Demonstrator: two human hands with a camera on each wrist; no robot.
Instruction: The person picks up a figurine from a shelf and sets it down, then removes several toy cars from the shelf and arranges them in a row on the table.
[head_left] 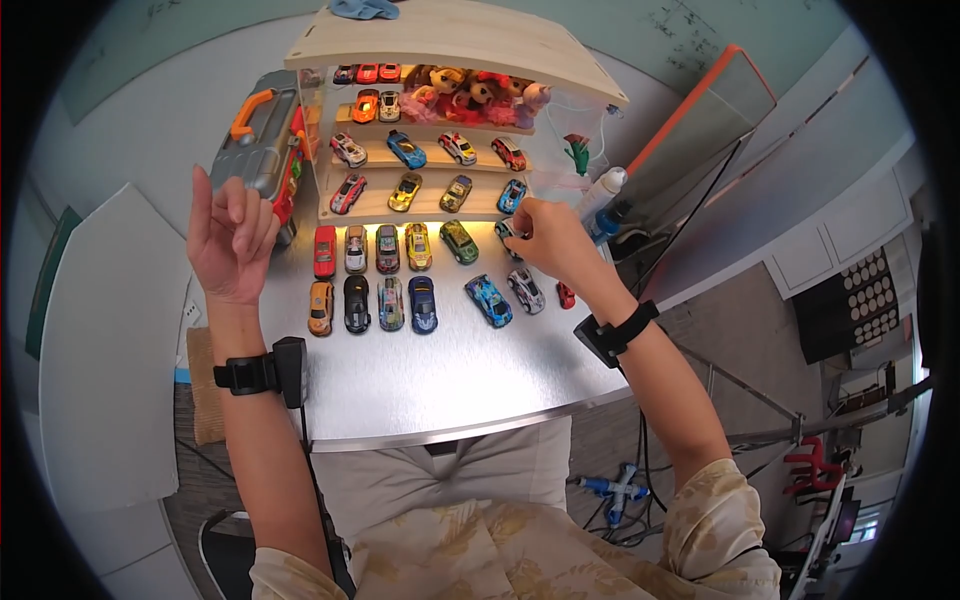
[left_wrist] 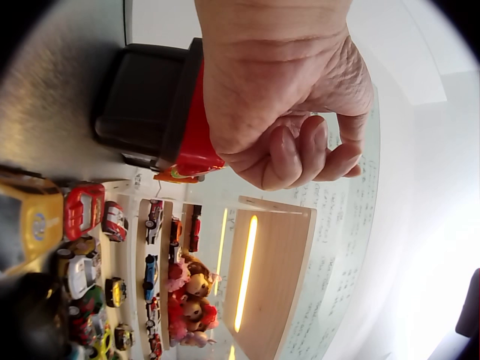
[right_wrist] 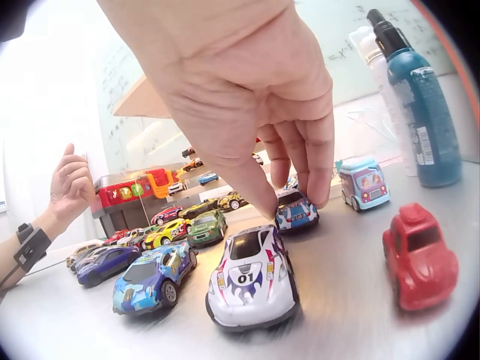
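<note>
My right hand reaches down to the right part of the metal tabletop, thumb and fingers pinching a small blue-and-white toy car from its two sides. Just in front of that car stands a white toy car marked 01, with a blue patterned toy car to its left. A green toy car is left of the pinched one. Raised at the left, near the grey case with an orange handle, my left hand holds nothing, its fingers loosely curled.
Two rows of toy cars fill the table's left half. Behind them rises a lit wooden shelf with more cars and dolls. Bottles, a toy bus and a small red car stand at right.
</note>
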